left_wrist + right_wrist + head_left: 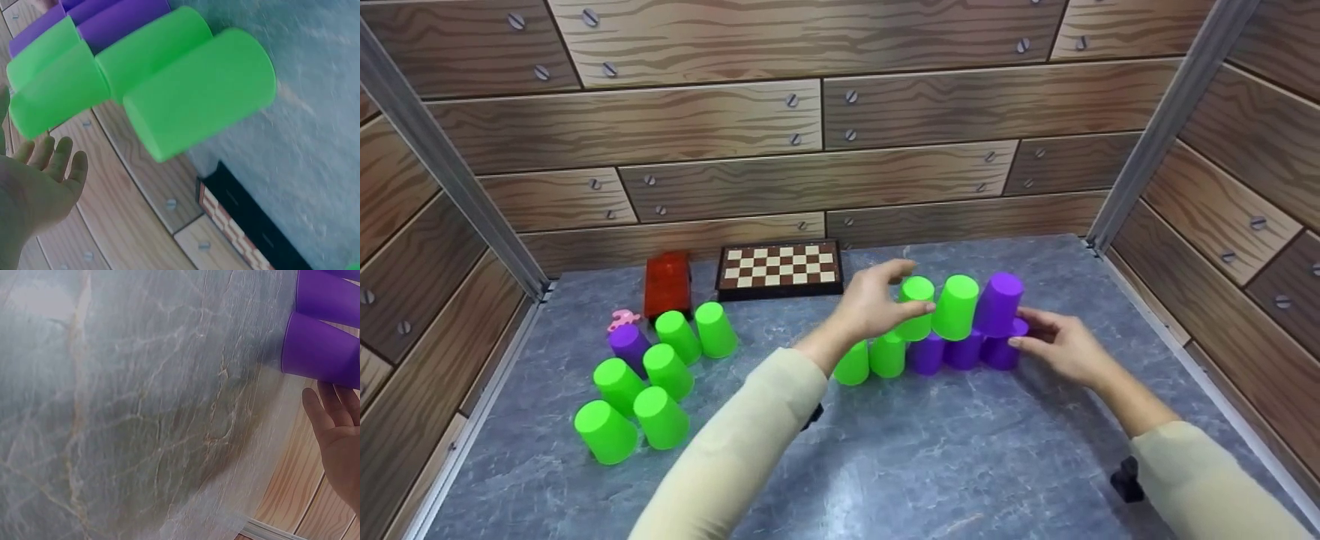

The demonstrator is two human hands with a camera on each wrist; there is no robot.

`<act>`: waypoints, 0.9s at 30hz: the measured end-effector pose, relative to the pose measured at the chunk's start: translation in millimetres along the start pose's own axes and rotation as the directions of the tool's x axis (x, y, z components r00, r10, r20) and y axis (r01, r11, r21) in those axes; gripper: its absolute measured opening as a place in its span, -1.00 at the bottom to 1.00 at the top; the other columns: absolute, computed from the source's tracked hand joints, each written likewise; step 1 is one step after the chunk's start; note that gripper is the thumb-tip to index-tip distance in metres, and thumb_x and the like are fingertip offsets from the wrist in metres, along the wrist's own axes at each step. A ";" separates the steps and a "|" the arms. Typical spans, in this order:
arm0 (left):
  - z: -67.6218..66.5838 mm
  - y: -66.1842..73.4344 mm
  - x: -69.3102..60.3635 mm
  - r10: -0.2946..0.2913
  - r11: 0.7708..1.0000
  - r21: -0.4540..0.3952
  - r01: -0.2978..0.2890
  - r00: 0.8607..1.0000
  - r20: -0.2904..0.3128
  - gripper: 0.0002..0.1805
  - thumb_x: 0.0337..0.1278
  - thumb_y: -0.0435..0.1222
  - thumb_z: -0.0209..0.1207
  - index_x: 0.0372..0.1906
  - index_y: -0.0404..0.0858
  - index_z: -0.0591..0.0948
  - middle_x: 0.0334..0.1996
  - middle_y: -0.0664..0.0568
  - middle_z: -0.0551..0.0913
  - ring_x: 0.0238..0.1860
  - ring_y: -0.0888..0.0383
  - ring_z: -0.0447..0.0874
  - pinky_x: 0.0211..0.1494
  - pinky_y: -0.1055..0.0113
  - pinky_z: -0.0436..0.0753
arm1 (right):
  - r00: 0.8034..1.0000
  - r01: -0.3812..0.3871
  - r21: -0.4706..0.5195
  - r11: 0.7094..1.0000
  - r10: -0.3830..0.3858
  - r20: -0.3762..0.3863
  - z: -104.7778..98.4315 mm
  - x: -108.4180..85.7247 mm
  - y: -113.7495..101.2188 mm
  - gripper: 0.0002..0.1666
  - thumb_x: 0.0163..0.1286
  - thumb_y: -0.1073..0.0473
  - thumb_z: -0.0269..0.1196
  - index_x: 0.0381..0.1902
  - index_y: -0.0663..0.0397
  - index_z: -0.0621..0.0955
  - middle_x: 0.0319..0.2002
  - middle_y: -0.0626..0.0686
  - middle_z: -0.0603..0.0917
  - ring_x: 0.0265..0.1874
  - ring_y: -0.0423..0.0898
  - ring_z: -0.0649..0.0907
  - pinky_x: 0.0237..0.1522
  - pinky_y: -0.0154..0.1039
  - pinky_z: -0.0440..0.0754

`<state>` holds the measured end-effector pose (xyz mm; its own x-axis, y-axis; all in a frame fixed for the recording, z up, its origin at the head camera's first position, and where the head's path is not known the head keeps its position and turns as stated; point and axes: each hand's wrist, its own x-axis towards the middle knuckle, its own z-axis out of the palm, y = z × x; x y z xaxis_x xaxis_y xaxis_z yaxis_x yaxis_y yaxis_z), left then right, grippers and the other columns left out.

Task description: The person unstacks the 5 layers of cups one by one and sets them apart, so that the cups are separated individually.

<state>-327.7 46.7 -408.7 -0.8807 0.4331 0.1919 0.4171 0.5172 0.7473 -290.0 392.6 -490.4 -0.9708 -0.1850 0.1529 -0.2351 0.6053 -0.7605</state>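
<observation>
A row of upside-down cups stands on the table: two green cups (851,364) at the left end, then purple cups (926,355). On top of them sit two more green cups (956,309) and a purple cup (1001,304) at the right. My left hand (877,300) is beside the leftmost upper green cup (56,93), its fingers spread and apart from the cup in the left wrist view. At the right end of the row, my right hand (1065,346) has its fingers extended against or very near the lower purple cup (320,349); contact is unclear.
Several upside-down green cups (606,433) and one purple cup (630,349) stand on the table's left side. Behind them are a red box (667,283) and a small pink object (623,320). A checkered board (780,268) lies by the wood-patterned back wall (720,120).
</observation>
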 end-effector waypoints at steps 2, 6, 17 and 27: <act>3.5 -0.3 0.3 -0.006 1.000 0.004 0.006 1.000 0.001 -0.22 0.25 -0.02 0.50 0.49 -0.18 0.52 0.37 0.01 0.62 0.36 0.04 0.59 0.39 0.23 0.57 | 1.000 0.007 0.011 1.000 -0.007 0.000 1.1 0.7 -0.8 -0.31 0.48 0.20 0.42 0.41 0.48 0.48 0.24 0.45 0.63 0.18 0.30 0.69 0.09 -0.48 0.62; 5.8 0.0 0.4 -0.016 1.000 0.015 0.016 1.000 -0.001 -0.27 0.28 -0.05 0.48 0.48 -0.16 0.54 0.31 0.02 0.66 0.28 0.08 0.64 0.25 0.31 0.64 | 1.000 0.016 0.038 0.999 -0.015 -0.002 2.1 2.1 -0.3 -0.32 0.47 0.24 0.41 0.40 0.50 0.48 0.24 0.45 0.63 0.18 0.29 0.68 0.07 -0.51 0.62; -29.8 -4.7 -12.8 0.002 0.998 -0.063 -0.004 1.000 -0.025 -0.36 0.20 -0.12 0.53 0.36 -0.16 0.64 0.14 0.04 0.74 0.13 0.13 0.68 0.20 0.30 0.67 | 1.000 0.005 0.011 1.000 -0.005 0.007 0.1 2.4 1.1 -0.29 0.49 0.21 0.41 0.43 0.50 0.45 0.28 0.49 0.59 0.20 0.34 0.67 0.09 -0.46 0.64; -104.2 -31.1 -45.3 -0.026 0.996 -0.082 0.020 0.996 -0.081 -0.39 0.20 -0.23 0.53 0.34 -0.23 0.64 0.10 -0.02 0.72 0.03 0.07 0.70 0.09 0.22 0.73 | 1.000 0.009 -0.019 1.000 -0.009 0.016 -1.3 2.0 -0.7 -0.28 0.49 0.15 0.42 0.42 0.49 0.46 0.25 0.48 0.61 0.17 0.34 0.69 0.07 -0.49 0.63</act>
<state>-324.1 -65.9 -374.3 -0.9067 0.3580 0.2230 0.3798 0.4633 0.8007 -291.8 392.8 -488.7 -0.9678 -0.2026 0.1493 -0.2447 0.6185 -0.7467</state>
